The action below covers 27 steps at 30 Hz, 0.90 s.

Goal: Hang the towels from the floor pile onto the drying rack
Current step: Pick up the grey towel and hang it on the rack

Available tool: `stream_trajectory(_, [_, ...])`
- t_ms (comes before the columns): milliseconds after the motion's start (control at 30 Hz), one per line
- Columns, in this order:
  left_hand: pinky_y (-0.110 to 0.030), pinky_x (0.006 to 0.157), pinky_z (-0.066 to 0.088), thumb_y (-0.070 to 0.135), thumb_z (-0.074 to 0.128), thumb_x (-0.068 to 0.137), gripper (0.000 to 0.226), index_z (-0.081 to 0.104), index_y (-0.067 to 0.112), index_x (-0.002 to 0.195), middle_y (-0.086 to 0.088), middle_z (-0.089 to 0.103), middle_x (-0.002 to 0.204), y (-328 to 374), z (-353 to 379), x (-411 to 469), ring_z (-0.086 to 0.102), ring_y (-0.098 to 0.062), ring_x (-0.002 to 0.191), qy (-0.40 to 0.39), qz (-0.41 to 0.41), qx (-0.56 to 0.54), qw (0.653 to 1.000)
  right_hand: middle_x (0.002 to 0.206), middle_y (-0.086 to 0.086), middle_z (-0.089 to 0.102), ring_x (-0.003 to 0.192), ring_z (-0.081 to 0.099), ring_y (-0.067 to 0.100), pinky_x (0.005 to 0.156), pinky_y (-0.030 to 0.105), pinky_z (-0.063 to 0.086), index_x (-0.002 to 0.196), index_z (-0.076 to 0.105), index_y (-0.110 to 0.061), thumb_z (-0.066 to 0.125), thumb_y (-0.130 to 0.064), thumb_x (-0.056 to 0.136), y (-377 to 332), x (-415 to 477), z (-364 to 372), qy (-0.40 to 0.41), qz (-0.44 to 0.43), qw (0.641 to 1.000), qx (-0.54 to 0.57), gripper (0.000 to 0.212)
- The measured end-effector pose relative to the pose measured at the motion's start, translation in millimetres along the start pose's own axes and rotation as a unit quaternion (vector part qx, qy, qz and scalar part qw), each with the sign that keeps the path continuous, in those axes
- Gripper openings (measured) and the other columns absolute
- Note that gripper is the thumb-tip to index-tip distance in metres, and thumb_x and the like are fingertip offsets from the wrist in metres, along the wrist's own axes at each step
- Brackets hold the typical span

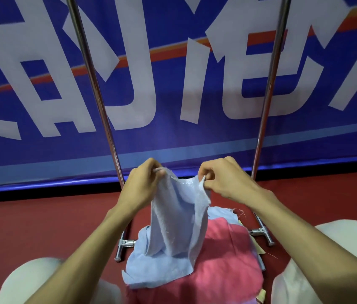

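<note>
- While the light blue towel [177,216] hangs lifted just above the floor pile [223,260], we're in the pick-up-and-open step. One towel is up, but none shows on the drying rack [98,102] in this view.
- The left hand [142,183] has fingers curled, thumb and fingertips pinching the top edge at one corner, above the pile's left side.
- The right hand [223,178] matches it, pinching the other end of that edge above the pile's middle. The cloth sags between the two grips.
- The towel's lower end drops onto the pile. I cannot tell whether the blue cloth lying flat there is the same piece or a second one.
- Next, by my reading, the hands draw apart to stretch that edge. Then comes a lift up and away from the pile to a rail, which is out of frame above. Both pinches must hold through the rise, and the trailing end has to clear the pile without dragging the pink towel [228,279] along.
- Behind the pile, the rack's two chrome uprights [269,95] climb out of view. Its feet [124,244] sit right at the pile's far edge.
- Under the pile is a red floor [41,227]. Beyond it a blue banner [162,84] carries big white characters and an orange stripe.
- Pale-clothed knees [26,279] flank the pile on either side.
</note>
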<state>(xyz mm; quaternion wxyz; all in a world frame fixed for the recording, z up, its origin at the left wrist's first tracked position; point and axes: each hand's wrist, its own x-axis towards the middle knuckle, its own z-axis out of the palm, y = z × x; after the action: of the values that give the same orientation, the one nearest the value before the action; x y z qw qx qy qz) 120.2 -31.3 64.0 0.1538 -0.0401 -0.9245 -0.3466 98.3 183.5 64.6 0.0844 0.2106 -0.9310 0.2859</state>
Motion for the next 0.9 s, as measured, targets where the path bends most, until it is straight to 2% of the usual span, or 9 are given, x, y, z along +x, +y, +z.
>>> stream_trajectory(67, [-0.027, 0.068, 0.048, 0.025, 0.059, 0.092, 0.010, 0.065, 0.018, 0.088, 0.010, 0.066, 0.079, 1.7, 0.8, 0.0, 0.062, -0.009, 0.081, -0.002, 0.005, 0.002, 1.000, 0.060, -0.008, 0.064, 0.060, 0.057, 0.008, 0.062, 0.031, 0.052, 0.073, 0.068, -0.023, 0.079, -0.026, 0.069, -1.8, 0.3, 2.1, -0.001, -0.011, 1.000, 0.003, 0.012])
stream_trajectory(133, [-0.016, 0.062, 0.046, 0.024, 0.064, 0.088, 0.008, 0.069, 0.021, 0.083, 0.012, 0.067, 0.074, 3.7, 1.5, -0.3, 0.062, 0.000, 0.075, -0.001, 0.007, -0.012, 1.000, 0.058, -0.008, 0.061, 0.056, 0.052, 0.006, 0.055, 0.029, 0.049, 0.071, 0.069, -0.022, 0.082, -0.048, 0.064, -4.2, 0.8, 3.3, -0.004, 0.001, 0.999, 0.040, 0.030])
stream_trajectory(200, [-0.009, 0.056, 0.042, 0.022, 0.067, 0.086, 0.008, 0.073, 0.022, 0.080, 0.014, 0.068, 0.070, 6.0, 3.8, -1.0, 0.059, 0.007, 0.066, -0.002, 0.006, -0.041, 0.999, 0.056, -0.009, 0.060, 0.054, 0.048, 0.006, 0.052, 0.027, 0.043, 0.069, 0.068, -0.022, 0.079, -0.057, 0.062, -6.6, 0.9, 4.8, 0.006, 0.005, 0.997, 0.071, 0.037])
stream_trajectory(300, [-0.015, 0.059, 0.046, 0.020, 0.070, 0.086, 0.010, 0.074, 0.019, 0.077, 0.006, 0.069, 0.065, 8.7, 9.4, -2.4, 0.056, 0.004, 0.058, -0.024, -0.025, -0.112, 0.993, 0.057, -0.010, 0.059, 0.054, 0.045, 0.009, 0.056, 0.031, 0.043, 0.070, 0.067, -0.023, 0.079, -0.051, 0.069, -9.4, 0.4, 8.0, 0.027, -0.011, 0.995, 0.095, 0.031])
stream_trajectory(400, [-0.034, 0.074, 0.054, 0.016, 0.069, 0.088, 0.009, 0.075, 0.012, 0.082, -0.008, 0.074, 0.077, 10.6, 12.8, -2.7, 0.063, -0.009, 0.069, -0.059, -0.063, -0.209, 0.974, 0.062, -0.003, 0.063, 0.059, 0.053, 0.015, 0.061, 0.037, 0.049, 0.073, 0.067, -0.022, 0.077, -0.043, 0.075, -11.9, 0.7, 8.2, 0.042, -0.027, 0.991, 0.124, 0.023])
stream_trajectory(467, [-0.038, 0.083, 0.054, 0.013, 0.066, 0.090, 0.011, 0.074, 0.007, 0.086, -0.012, 0.074, 0.085, 10.6, 13.9, -2.3, 0.066, -0.014, 0.077, -0.070, -0.077, -0.252, 0.962, 0.063, -0.004, 0.064, 0.061, 0.055, 0.017, 0.062, 0.038, 0.050, 0.074, 0.067, -0.022, 0.077, -0.037, 0.077, -13.0, 0.4, 7.8, 0.047, -0.037, 0.989, 0.139, 0.018])
stream_trajectory(600, [-0.036, 0.081, 0.051, 0.015, 0.062, 0.093, 0.018, 0.071, -0.001, 0.093, -0.016, 0.070, 0.086, 9.8, 16.6, -2.0, 0.061, -0.021, 0.079, -0.115, -0.110, -0.324, 0.933, 0.063, -0.005, 0.064, 0.063, 0.056, 0.014, 0.062, 0.035, 0.050, 0.071, 0.066, -0.022, 0.076, -0.035, 0.079, -10.4, 2.3, 10.8, 0.065, -0.013, 0.988, 0.142, 0.018])
stream_trajectory(733, [-0.026, 0.077, 0.050, 0.017, 0.056, 0.096, 0.023, 0.072, 0.001, 0.099, -0.015, 0.069, 0.092, 13.1, 18.9, -5.0, 0.060, -0.021, 0.084, -0.160, -0.124, -0.377, 0.904, 0.062, -0.007, 0.064, 0.067, 0.058, 0.010, 0.064, 0.026, 0.047, 0.068, 0.067, -0.023, 0.078, -0.035, 0.076, -7.5, 5.1, 14.3, 0.092, 0.038, 0.986, 0.135, 0.018])
stream_trajectory(900, [-0.030, 0.089, 0.051, 0.021, 0.059, 0.093, 0.027, 0.071, 0.000, 0.104, -0.016, 0.072, 0.104, 19.8, 16.8, -8.1, 0.067, -0.025, 0.094, -0.170, -0.120, -0.398, 0.893, 0.060, -0.003, 0.065, 0.062, 0.060, 0.010, 0.066, 0.029, 0.053, 0.069, 0.069, -0.019, 0.079, -0.035, 0.076, -6.3, 5.3, 15.8, 0.101, 0.088, 0.978, 0.158, 0.020])
